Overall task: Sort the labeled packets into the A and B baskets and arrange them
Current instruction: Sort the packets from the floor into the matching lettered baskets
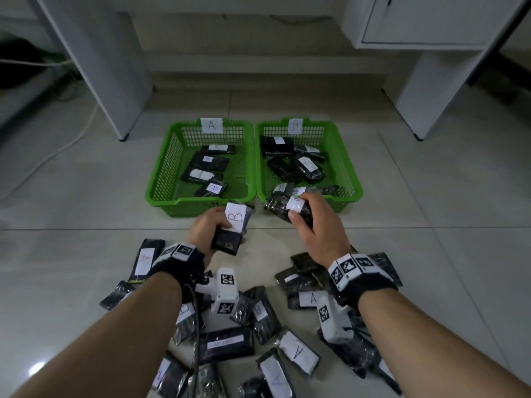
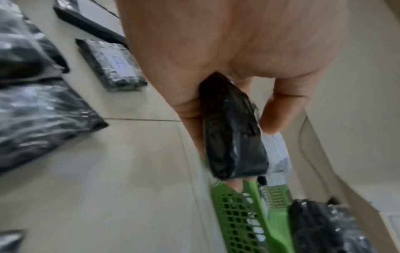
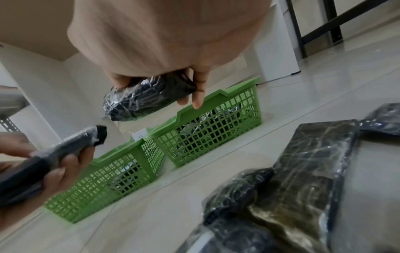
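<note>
Two green baskets stand side by side on the floor: basket A [image 1: 161, 179] on the left and basket B [image 1: 349, 179] on the right, each holding several black packets. My left hand [image 1: 211, 228] grips a black packet labeled B [image 1: 232, 228] just in front of basket A. In the left wrist view this packet [image 2: 231, 137] is pinched between thumb and fingers. My right hand [image 1: 313, 222] holds another B packet [image 1: 287, 208] over the near edge of basket B; in the right wrist view that packet [image 3: 147, 97] hangs above the basket rim [image 3: 218, 101].
Many loose black packets with A and B labels lie on the tiled floor near me [image 1: 296, 351]. White furniture legs [image 1: 115, 81] stand behind the baskets at left and right. A white cable [image 1: 57, 147] runs across the floor at far left.
</note>
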The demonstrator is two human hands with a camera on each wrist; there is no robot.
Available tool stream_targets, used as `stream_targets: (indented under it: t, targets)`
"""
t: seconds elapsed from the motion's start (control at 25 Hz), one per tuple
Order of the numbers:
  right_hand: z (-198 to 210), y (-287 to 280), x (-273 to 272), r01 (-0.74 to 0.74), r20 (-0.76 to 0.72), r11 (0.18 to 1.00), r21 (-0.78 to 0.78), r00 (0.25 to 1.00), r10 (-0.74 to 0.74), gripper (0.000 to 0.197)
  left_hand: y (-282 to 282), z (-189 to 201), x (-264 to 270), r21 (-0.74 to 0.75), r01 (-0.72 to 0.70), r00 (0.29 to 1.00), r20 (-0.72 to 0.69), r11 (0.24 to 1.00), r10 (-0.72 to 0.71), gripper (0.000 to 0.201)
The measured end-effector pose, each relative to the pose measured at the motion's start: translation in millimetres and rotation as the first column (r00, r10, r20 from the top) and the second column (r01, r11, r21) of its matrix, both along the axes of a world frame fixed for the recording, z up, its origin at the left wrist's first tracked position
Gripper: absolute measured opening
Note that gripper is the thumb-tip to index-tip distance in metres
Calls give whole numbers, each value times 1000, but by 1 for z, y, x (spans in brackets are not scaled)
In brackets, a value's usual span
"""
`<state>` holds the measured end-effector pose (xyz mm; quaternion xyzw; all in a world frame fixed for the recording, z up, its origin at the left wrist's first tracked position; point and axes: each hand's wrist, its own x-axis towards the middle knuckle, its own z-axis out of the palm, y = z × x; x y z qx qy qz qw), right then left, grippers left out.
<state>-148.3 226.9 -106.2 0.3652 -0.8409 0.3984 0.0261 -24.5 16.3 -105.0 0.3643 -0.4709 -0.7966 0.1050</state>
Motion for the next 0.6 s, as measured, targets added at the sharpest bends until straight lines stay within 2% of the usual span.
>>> stream_targets:
  t: [0.04, 0.12, 0.24, 0.36, 0.4, 0.48, 0.56, 0.6]
  targets:
    - [2, -1, 1, 20, 17, 999, -32, 1000, -19, 37, -1, 11, -4, 29, 10, 999, -47, 1000, -8, 45]
    - [7, -5, 1, 60, 41, 994, -91, 998, -56, 36, 0, 31, -15, -6, 35, 993, -111, 999, -36, 41]
    - [11, -6, 0, 125, 103, 978, -170, 989, -108, 31, -4, 41, -41, -77, 7, 993, -113, 997, -16, 39]
    - [10, 0, -14, 230, 133, 948, -220, 970, -205, 38, -4, 46, -70, -306, -11, 997, -76, 952, -13, 43]
    - [11, 2, -23, 276, 130, 936, -220, 959, -253, 40, -3, 47, -81, -427, 3, 997, -66, 904, -34, 42]
    - [14, 7, -46, 356, 99, 919, -169, 934, -344, 39, -1, 50, -103, -673, 63, 994, -24, 737, -108, 29]
    - [18, 9, -73, 388, 23, 918, -78, 922, -387, 35, 4, 49, -126, -801, 127, 986, 37, 586, -163, 22]
    - [19, 9, -89, 398, 6, 917, -39, 917, -398, 31, 7, 47, -140, -814, 167, 980, 77, 556, -183, 24]
